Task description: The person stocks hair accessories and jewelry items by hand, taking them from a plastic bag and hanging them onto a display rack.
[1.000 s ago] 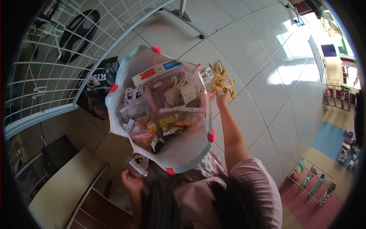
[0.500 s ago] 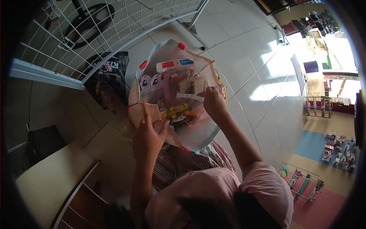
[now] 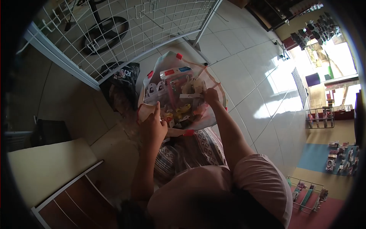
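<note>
A white plastic bag (image 3: 207,123) with red tabs and a beige-pink edge stands open in front of my lap. Inside it lie small packaged goods, among them a clear pack with a red and blue label (image 3: 176,72), white cards (image 3: 151,88) and yellow items (image 3: 183,108). My left hand (image 3: 153,128) grips the near left rim, index finger stretched along it. On the right side, the closed fingers of my right hand (image 3: 212,96) hold the bag's edge. Their fingertips are partly hidden.
A white wire grid rack (image 3: 152,24) stands at the upper left, with a black plastic bag (image 3: 122,86) beside its foot. A cream panel (image 3: 49,164) lies at lower left. Goods hang on a wall (image 3: 339,152) at right. Pale tiles (image 3: 244,72) cover the floor.
The view has shifted, so the rack and bag sit lower in it. The bag's near rim has come up toward the left hand. Both hands stay at the bag's edges.
</note>
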The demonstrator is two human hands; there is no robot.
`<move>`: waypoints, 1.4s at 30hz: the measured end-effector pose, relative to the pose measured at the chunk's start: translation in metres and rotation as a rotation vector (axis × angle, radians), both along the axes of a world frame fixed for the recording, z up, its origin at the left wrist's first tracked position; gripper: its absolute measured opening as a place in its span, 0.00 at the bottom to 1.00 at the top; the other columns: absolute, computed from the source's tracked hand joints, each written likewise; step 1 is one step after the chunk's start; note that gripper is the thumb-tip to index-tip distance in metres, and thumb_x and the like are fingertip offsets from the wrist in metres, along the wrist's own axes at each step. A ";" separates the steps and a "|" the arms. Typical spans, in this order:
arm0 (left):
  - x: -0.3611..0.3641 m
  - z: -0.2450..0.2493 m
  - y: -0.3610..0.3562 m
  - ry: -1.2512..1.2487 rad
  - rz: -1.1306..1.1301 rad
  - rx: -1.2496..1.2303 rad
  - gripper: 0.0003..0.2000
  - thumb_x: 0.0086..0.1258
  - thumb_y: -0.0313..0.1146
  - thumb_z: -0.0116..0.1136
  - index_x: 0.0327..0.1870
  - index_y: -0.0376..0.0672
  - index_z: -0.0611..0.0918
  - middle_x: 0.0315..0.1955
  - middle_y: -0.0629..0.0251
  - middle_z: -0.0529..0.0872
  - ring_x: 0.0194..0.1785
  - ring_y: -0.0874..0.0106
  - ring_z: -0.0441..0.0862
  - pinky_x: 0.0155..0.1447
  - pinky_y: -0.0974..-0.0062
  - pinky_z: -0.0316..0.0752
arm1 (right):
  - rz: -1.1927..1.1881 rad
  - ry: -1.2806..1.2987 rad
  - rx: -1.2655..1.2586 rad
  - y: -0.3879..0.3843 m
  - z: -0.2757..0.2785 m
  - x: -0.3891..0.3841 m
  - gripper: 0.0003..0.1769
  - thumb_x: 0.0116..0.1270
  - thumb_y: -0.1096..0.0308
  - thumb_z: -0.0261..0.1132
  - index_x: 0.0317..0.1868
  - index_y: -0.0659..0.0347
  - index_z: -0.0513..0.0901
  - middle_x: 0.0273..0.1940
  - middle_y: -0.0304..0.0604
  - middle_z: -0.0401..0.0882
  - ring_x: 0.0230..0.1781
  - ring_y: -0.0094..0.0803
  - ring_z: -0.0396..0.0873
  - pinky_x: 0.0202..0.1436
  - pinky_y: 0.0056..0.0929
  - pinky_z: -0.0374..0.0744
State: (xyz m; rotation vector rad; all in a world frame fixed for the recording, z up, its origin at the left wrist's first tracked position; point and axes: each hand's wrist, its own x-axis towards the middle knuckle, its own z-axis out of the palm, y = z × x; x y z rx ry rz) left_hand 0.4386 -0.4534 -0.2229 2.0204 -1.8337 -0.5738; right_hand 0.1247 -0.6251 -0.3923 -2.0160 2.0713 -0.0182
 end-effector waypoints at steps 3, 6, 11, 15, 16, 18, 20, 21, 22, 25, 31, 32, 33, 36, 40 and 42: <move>0.001 -0.009 0.005 -0.003 0.008 -0.096 0.32 0.56 0.33 0.57 0.67 0.50 0.66 0.30 0.59 0.81 0.32 0.61 0.82 0.38 0.64 0.76 | -0.029 0.006 -0.058 0.000 0.033 0.012 0.20 0.64 0.56 0.55 0.33 0.68 0.79 0.33 0.62 0.80 0.38 0.56 0.79 0.43 0.46 0.78; 0.001 -0.001 0.008 -0.017 0.018 -0.081 0.33 0.57 0.35 0.58 0.67 0.49 0.64 0.32 0.56 0.81 0.34 0.59 0.82 0.39 0.63 0.76 | 0.012 -0.096 -0.107 0.012 0.113 0.034 0.16 0.56 0.60 0.63 0.34 0.67 0.80 0.34 0.59 0.80 0.38 0.54 0.80 0.42 0.44 0.78; -0.029 0.063 0.012 -0.122 0.175 -0.161 0.34 0.60 0.40 0.61 0.68 0.47 0.63 0.48 0.48 0.77 0.48 0.52 0.78 0.49 0.58 0.74 | 0.309 -0.557 -0.007 0.000 0.243 0.034 0.16 0.56 0.64 0.66 0.41 0.66 0.81 0.34 0.49 0.82 0.35 0.36 0.81 0.40 0.35 0.78; -0.046 0.087 -0.001 0.146 0.113 -0.442 0.39 0.61 0.50 0.62 0.68 0.40 0.60 0.60 0.51 0.70 0.59 0.56 0.73 0.54 0.61 0.72 | 0.599 -0.833 0.254 0.006 0.334 0.046 0.21 0.57 0.66 0.69 0.49 0.66 0.78 0.35 0.42 0.82 0.37 0.25 0.78 0.42 0.28 0.77; -0.049 0.094 -0.006 0.415 0.108 -0.356 0.40 0.61 0.49 0.63 0.69 0.40 0.57 0.61 0.50 0.69 0.59 0.58 0.73 0.54 0.64 0.73 | 0.691 -0.876 0.293 0.002 0.341 0.047 0.23 0.57 0.66 0.69 0.52 0.66 0.77 0.37 0.42 0.82 0.38 0.25 0.78 0.44 0.27 0.77; -0.063 0.103 -0.013 0.853 0.072 -0.317 0.41 0.62 0.45 0.63 0.70 0.42 0.53 0.61 0.51 0.69 0.57 0.64 0.74 0.54 0.68 0.72 | 0.865 -0.952 0.387 0.000 0.350 0.050 0.27 0.56 0.67 0.71 0.56 0.65 0.74 0.40 0.40 0.82 0.41 0.25 0.77 0.47 0.26 0.76; -0.084 0.112 -0.021 1.191 0.009 -0.407 0.40 0.63 0.40 0.64 0.70 0.42 0.52 0.59 0.56 0.71 0.55 0.71 0.74 0.55 0.71 0.70 | 0.893 -1.127 0.427 0.010 0.376 0.053 0.32 0.53 0.70 0.73 0.59 0.64 0.71 0.45 0.42 0.80 0.45 0.26 0.77 0.50 0.27 0.75; -0.095 0.117 -0.019 1.302 0.090 -0.360 0.38 0.63 0.39 0.64 0.69 0.42 0.54 0.57 0.57 0.73 0.54 0.72 0.74 0.55 0.72 0.70 | 0.928 -1.089 0.414 0.007 0.379 0.051 0.32 0.53 0.70 0.73 0.59 0.65 0.71 0.46 0.42 0.79 0.45 0.27 0.77 0.51 0.27 0.75; -0.100 0.115 -0.019 1.300 0.176 -0.384 0.34 0.63 0.37 0.63 0.66 0.41 0.57 0.53 0.59 0.74 0.49 0.73 0.74 0.51 0.74 0.69 | 0.962 -1.054 0.401 0.005 0.381 0.049 0.32 0.53 0.70 0.73 0.59 0.65 0.71 0.47 0.42 0.79 0.46 0.27 0.77 0.51 0.28 0.75; -0.114 0.112 -0.020 1.252 0.386 -0.485 0.23 0.64 0.36 0.60 0.57 0.41 0.66 0.38 0.65 0.77 0.31 0.77 0.73 0.33 0.79 0.67 | 0.926 -0.943 0.236 -0.011 0.377 0.047 0.34 0.51 0.69 0.74 0.59 0.66 0.71 0.48 0.47 0.79 0.43 0.32 0.80 0.47 0.29 0.78; -0.115 0.101 -0.009 1.341 0.320 -0.585 0.26 0.63 0.36 0.62 0.59 0.43 0.63 0.40 0.64 0.79 0.35 0.75 0.77 0.34 0.78 0.73 | 0.917 -0.948 0.094 0.004 0.389 0.050 0.37 0.45 0.62 0.78 0.57 0.62 0.74 0.43 0.49 0.80 0.39 0.35 0.80 0.41 0.30 0.78; -0.116 0.100 -0.007 1.330 0.291 -0.606 0.27 0.63 0.37 0.62 0.59 0.44 0.62 0.40 0.64 0.79 0.35 0.76 0.78 0.32 0.79 0.74 | 0.937 -0.939 0.014 0.004 0.381 0.055 0.38 0.43 0.60 0.78 0.56 0.60 0.74 0.41 0.48 0.80 0.39 0.37 0.80 0.41 0.32 0.78; -0.129 0.098 -0.012 1.187 0.379 -0.658 0.27 0.63 0.39 0.62 0.59 0.44 0.62 0.39 0.65 0.78 0.32 0.77 0.77 0.30 0.80 0.73 | 0.962 -0.932 -0.078 0.006 0.379 0.059 0.39 0.42 0.57 0.78 0.56 0.59 0.75 0.40 0.48 0.80 0.39 0.40 0.80 0.42 0.33 0.78; -0.137 0.127 -0.010 1.109 0.634 -0.458 0.26 0.68 0.36 0.53 0.65 0.47 0.59 0.50 0.63 0.76 0.49 0.67 0.80 0.37 0.73 0.77 | 0.999 -0.981 -0.245 0.012 0.367 0.073 0.39 0.42 0.50 0.78 0.54 0.57 0.76 0.38 0.47 0.79 0.36 0.40 0.79 0.39 0.35 0.77; -0.103 0.124 -0.011 2.066 -0.158 -0.436 0.20 0.67 0.34 0.50 0.61 0.47 0.69 0.43 0.63 0.79 0.29 0.73 0.77 0.34 0.73 0.71 | 0.935 -1.513 0.390 0.007 0.368 0.080 0.27 0.62 0.57 0.64 0.59 0.59 0.71 0.47 0.42 0.77 0.41 0.31 0.76 0.46 0.33 0.75; -0.097 0.134 -0.010 2.162 -0.388 -0.336 0.17 0.67 0.36 0.48 0.57 0.46 0.74 0.38 0.63 0.80 0.22 0.76 0.71 0.32 0.74 0.67 | 1.035 -1.471 0.276 0.015 0.364 0.093 0.27 0.66 0.59 0.60 0.62 0.60 0.67 0.53 0.41 0.75 0.48 0.30 0.74 0.53 0.32 0.73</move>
